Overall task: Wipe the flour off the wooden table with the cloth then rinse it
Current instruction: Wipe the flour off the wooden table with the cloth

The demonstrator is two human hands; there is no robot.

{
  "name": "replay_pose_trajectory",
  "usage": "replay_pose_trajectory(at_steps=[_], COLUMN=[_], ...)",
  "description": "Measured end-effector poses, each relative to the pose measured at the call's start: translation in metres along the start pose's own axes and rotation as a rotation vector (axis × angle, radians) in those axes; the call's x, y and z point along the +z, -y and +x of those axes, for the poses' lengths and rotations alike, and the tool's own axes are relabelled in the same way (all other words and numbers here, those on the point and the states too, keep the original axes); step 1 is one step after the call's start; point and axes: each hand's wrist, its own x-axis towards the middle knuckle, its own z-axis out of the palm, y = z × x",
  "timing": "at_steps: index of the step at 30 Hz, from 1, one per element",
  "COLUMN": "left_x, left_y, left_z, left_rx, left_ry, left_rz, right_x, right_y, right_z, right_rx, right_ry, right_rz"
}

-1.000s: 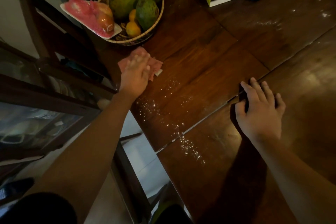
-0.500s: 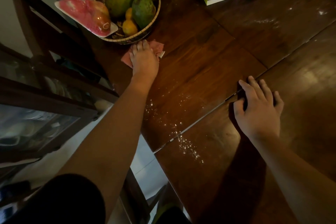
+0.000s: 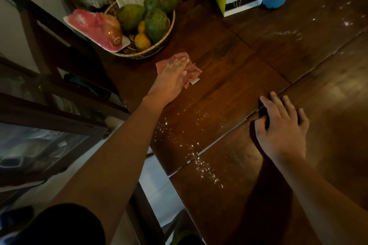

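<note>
**Cloth** [image 3: 192, 72]: pink, crumpled, w/ a small white tag at one corner. It lay on the wooden surface [image 3: 229, 69] just in front of the fruit basket [image 3: 166, 41], nr the left edge. From where I stood it looked soft, light and limp. Prob. bunches and slides easily on polished wood, so best worked under a flat palm, not pinched by a corner. For rinsing, gather it whole.

**Left hand** [image 3: 172, 78]: flat on top of the cloth, fingers [image 3: 179, 62] straight and pressing down, not curled round it. Cloth showed beyond the fingertips and on the thumb side.

**Right hand** [image 3: 282, 131]: held nothing. Fingers spread and relaxed, resting across the seam btwn two boards, well apart from the cloth.

**Flour** [image 3: 205, 168]: loose specks nr the front edge, on the person's side of the cloth. A second dusting [image 3: 288, 33] lay far right. Both unwiped; rinse not yet begun, by my reckoning.
</note>
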Motion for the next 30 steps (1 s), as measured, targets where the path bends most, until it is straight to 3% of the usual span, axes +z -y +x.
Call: replay_pose_trajectory(at_steps=[7,16,22,27,30], left_x=[0.014,0.008,0.003,0.004,0.003], left_y=[0.015,-0.009,-0.011,-0.015,-0.016], left_z=[0.004,0.115,0.181,0.211,0.205], left_rx=[-0.180,-0.124,-0.170,-0.096,-0.057], left_ry=[-0.185,-0.046,-0.070,-0.069,-0.063], left_rz=[0.032,0.163,0.204,0.115,-0.153], right_x=[-0.001,0.003,0.004,0.004,0.003], right_y=[-0.001,-0.004,-0.006,-0.006,-0.006], right_z=[0.001,0.001,0.002,0.002,0.002], right_rx=[0.006,0.008,0.022,0.036,0.038], right_ry=[0.028,0.028,0.031,0.040,0.045], right_rz=[-0.005,0.002,-0.007,0.007,0.016])
